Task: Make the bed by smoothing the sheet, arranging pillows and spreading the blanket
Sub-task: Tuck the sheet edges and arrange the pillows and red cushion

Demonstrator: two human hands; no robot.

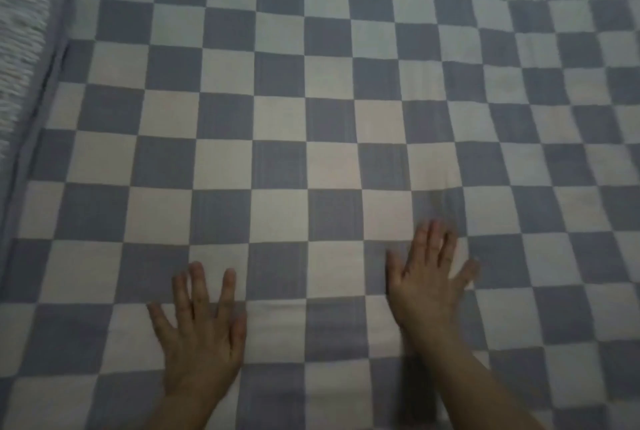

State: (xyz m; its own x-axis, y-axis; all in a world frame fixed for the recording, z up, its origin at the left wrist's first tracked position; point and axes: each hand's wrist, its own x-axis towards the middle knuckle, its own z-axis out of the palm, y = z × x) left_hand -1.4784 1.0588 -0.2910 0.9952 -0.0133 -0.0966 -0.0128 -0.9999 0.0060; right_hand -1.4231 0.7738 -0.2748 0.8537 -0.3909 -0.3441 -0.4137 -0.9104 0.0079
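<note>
The checked sheet (311, 118) runs off every edge of the view, so its full extent cannot be told. Both forearms are cut by the near edge. The right hand (427, 286) is smeared by motion blur, its fingertips indistinct. At the far left a pale fuzzy cloth (20, 31) is blurred and cropped; whether it is a blanket or a pillow cannot be told. The sheet under the left hand (199, 332) is hidden

Under my fingers the sheet (346, 118) is a checkerboard of dusty blue-grey and pale cream squares, the cream turning cooler and bluish toward the far side. Along my left runs a plain blue-grey border, and beyond it a fuzzy whitish textile (20, 31) flecked with grey.
</note>
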